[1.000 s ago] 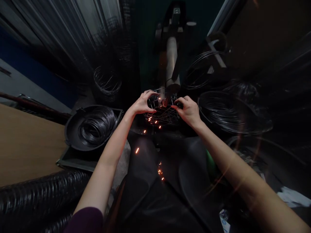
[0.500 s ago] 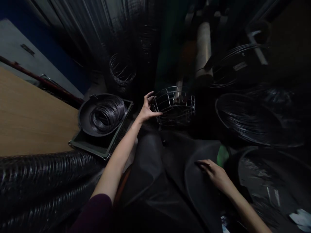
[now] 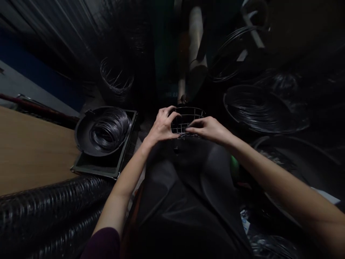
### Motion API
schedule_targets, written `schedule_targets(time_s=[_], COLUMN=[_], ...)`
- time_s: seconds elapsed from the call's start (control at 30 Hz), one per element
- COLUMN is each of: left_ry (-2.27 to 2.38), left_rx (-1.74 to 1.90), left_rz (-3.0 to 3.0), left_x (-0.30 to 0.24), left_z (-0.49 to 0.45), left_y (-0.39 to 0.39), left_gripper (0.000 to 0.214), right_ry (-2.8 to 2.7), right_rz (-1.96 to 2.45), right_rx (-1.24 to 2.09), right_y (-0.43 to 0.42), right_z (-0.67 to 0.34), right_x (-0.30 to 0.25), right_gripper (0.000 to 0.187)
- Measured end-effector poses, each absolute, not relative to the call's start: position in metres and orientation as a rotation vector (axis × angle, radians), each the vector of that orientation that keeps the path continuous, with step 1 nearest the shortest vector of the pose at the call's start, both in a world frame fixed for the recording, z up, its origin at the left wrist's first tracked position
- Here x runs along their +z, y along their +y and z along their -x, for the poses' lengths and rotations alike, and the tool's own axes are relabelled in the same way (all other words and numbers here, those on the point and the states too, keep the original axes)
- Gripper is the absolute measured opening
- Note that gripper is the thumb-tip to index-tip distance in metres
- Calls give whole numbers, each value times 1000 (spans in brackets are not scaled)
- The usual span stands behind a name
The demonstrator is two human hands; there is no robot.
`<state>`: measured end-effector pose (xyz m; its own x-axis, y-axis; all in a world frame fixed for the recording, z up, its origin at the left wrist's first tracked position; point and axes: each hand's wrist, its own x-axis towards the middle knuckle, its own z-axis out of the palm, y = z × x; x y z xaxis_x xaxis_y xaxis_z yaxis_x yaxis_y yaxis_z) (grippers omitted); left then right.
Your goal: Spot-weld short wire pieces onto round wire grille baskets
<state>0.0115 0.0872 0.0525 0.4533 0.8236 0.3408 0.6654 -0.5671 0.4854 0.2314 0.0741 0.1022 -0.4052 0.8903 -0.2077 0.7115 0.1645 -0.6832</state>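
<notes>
A round wire basket [image 3: 191,112] with an open grid of thin metal rods sits in front of my knees, below the end of a pale cylindrical machine part [image 3: 196,28]. My left hand [image 3: 164,124] grips its left side, thumb below and fingers curled over the rim. At the basket's near right side is my right hand [image 3: 208,129], thumb and fingers closed on its wires. Both hands partly cover the basket. Whether a loose piece is between my right fingertips is too dark to tell. Dark cloth [image 3: 185,187] covers my lap.
On the left, a dark basin with a wire coil [image 3: 109,129] rests on a green crate [image 3: 95,169]. Wire rings [image 3: 117,77] stand behind. Tubs of wire pieces [image 3: 253,108] line the right. Black-wrapped rolls [image 3: 51,205] lie lower left, beside a wooden board [image 3: 35,147].
My right hand has moved from beside my right knee up and left to the basket and closed on it. My left hand stays on the basket's left side. The camera view has shifted.
</notes>
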Motion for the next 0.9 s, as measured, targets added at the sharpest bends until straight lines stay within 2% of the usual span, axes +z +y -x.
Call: schedule_targets(time_s=[0.1,0.2,0.47,0.9], left_ry=[1287,1301,1283,1300], left_rx=[786,802,839,832], left_rz=[-2407,-2355,-2314,-2346], left_x=[55,56,54,60], left_z=[-11,-9,-19,-19], left_y=[89,91,105,127], left_gripper=[67,65,64,66], right_ry=[-2568,-2822,-2900,-2913], right_rz=[1596,1527,1448,1435], right_rx=[450,155,-39,-133], right_y=[70,62,75,92], right_z=[-222,-222,-232,-231], right_x=[97,94,102,111], right_gripper=[38,43,40,37])
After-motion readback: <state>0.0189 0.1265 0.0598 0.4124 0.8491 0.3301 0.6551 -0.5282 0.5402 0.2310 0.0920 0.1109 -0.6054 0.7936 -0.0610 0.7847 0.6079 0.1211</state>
